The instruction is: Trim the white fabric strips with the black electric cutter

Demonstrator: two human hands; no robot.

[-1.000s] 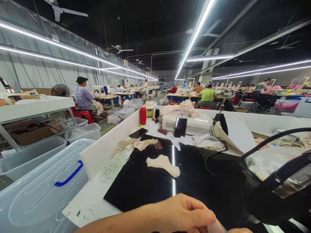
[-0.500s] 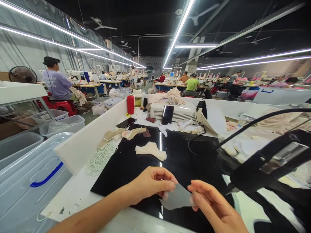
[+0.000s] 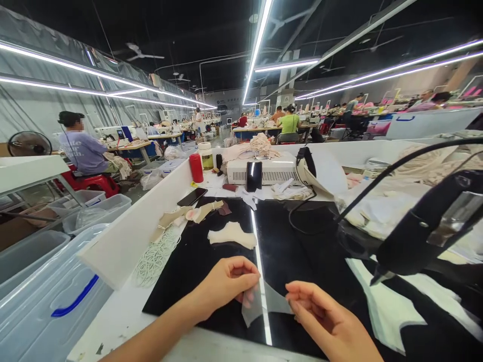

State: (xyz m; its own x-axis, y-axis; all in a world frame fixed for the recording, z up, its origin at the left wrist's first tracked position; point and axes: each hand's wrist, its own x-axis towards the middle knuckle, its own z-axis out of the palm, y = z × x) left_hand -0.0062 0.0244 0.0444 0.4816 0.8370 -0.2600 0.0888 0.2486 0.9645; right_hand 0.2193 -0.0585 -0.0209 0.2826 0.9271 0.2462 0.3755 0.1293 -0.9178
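Observation:
Between my hands hangs a thin, see-through piece of whitish fabric (image 3: 268,301), held just above the glossy black board (image 3: 204,271). My left hand (image 3: 236,281) pinches its upper left part between thumb and fingers. At the fabric's right corner, my right hand (image 3: 320,314) closes thumb and fingertips on the edge. Beyond my hands a small stack of cream cut pieces (image 3: 232,235) lies on the board. To the right of my right hand are pale green-white cut pieces (image 3: 388,306), beneath the nozzle of a black tool (image 3: 411,236).
A tangle of pale green cord (image 3: 156,261) and beige scraps (image 3: 169,221) lie along the left partition (image 3: 128,236). Farther back stand a phone (image 3: 254,176), a white vented machine (image 3: 279,168) and a red bottle (image 3: 195,168). A black cable (image 3: 377,186) arches across the right side.
The view has turned right. My right hand has come fully into view, and the thin fabric now shows stretched between both hands. In the last half second the hands have barely shifted.

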